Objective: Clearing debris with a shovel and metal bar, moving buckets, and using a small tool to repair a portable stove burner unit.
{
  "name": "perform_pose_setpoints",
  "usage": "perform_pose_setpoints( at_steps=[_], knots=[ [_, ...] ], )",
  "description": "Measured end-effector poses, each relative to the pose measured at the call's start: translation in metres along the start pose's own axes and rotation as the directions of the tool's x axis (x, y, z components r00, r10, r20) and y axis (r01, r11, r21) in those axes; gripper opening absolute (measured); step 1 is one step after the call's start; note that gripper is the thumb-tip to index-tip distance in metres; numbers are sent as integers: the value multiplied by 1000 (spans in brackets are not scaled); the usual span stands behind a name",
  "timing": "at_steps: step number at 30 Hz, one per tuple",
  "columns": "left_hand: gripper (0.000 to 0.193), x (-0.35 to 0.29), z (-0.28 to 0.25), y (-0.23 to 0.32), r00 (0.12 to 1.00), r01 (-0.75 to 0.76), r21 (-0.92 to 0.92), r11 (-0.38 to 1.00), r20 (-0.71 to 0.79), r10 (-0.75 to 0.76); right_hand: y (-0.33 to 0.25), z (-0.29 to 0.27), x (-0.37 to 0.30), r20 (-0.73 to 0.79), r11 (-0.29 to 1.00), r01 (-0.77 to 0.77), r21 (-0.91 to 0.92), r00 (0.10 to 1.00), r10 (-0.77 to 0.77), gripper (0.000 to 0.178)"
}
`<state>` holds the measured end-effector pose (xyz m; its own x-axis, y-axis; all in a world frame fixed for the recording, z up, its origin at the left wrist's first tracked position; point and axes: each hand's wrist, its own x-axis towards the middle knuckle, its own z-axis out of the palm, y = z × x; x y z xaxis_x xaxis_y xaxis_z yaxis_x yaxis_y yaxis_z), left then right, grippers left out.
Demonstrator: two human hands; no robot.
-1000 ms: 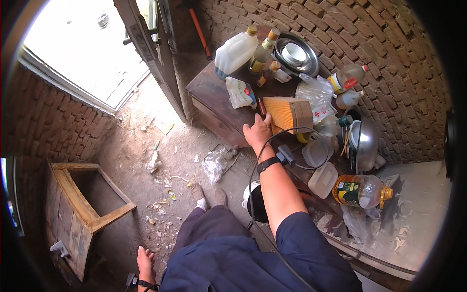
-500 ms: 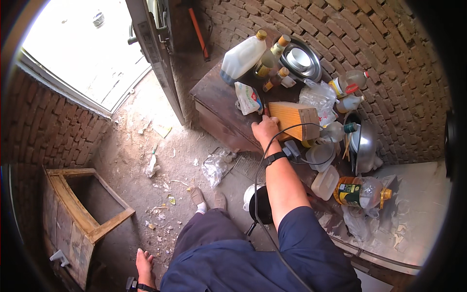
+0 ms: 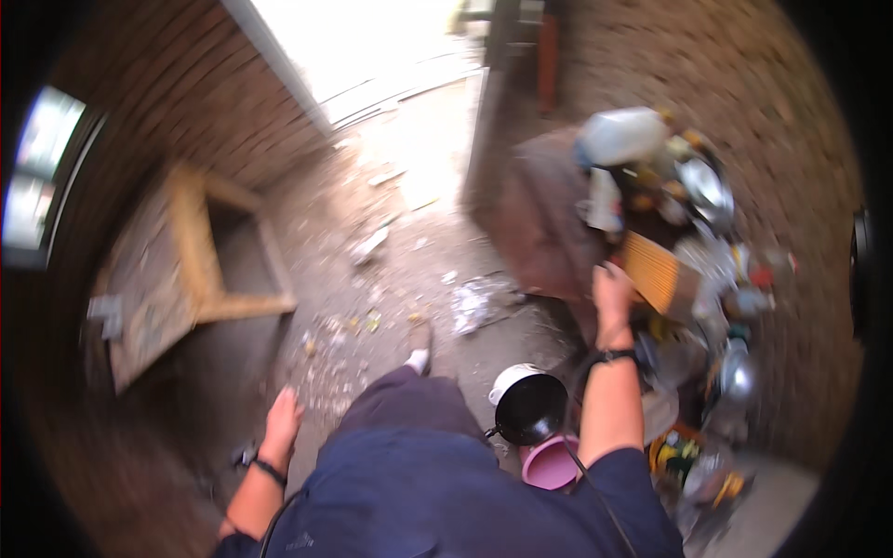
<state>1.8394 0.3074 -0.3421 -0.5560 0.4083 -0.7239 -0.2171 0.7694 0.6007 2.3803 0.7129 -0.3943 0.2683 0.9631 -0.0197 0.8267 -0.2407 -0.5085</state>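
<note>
My right hand reaches to the near edge of the brown cabinet top, beside a wooden box with a grooved orange-yellow face. Its fingers are curled, and a small dark bit shows at their tips; blur hides what it is. Just beyond the hand stands a white packet. My left hand hangs low over the littered floor, fingers loosely stretched and holding nothing that I can see.
Bottles, a large jug, metal bowls and plastic bags crowd the cabinet. Below my right arm are a black pan and a pink bucket. A wooden cabinet frame stands left; a bright doorway lies ahead.
My view has swung left, so the cabinet appears farther right and the pink bucket shows. My left arm has risen further into view. The right hand remains beside the wooden box.
</note>
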Motion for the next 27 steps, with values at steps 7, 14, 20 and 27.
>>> perform_pose_setpoints(
  at_steps=[7, 14, 20, 27],
  knots=[
    [58, -68, 23, -46, 993, 96, -58, 994, -70, -100, -42, -48, -109, 390, 678, -408, 611, 901, 191, 32],
    [57, -118, 8, -100, 955, 208, -199, 958, -173, -243, -64, -61, -181, 534, 735, -394, 552, 844, 51, 29],
    [65, -131, -31, -135, 952, 191, -343, 920, -164, -259, -138, -39, -232, 682, 822, -276, 499, 710, -175, 33],
    [59, -138, -99, -174, 942, 126, -528, 840, -203, -269, -303, -1, -344, 817, 806, -163, 568, 224, -531, 30]
  ],
)
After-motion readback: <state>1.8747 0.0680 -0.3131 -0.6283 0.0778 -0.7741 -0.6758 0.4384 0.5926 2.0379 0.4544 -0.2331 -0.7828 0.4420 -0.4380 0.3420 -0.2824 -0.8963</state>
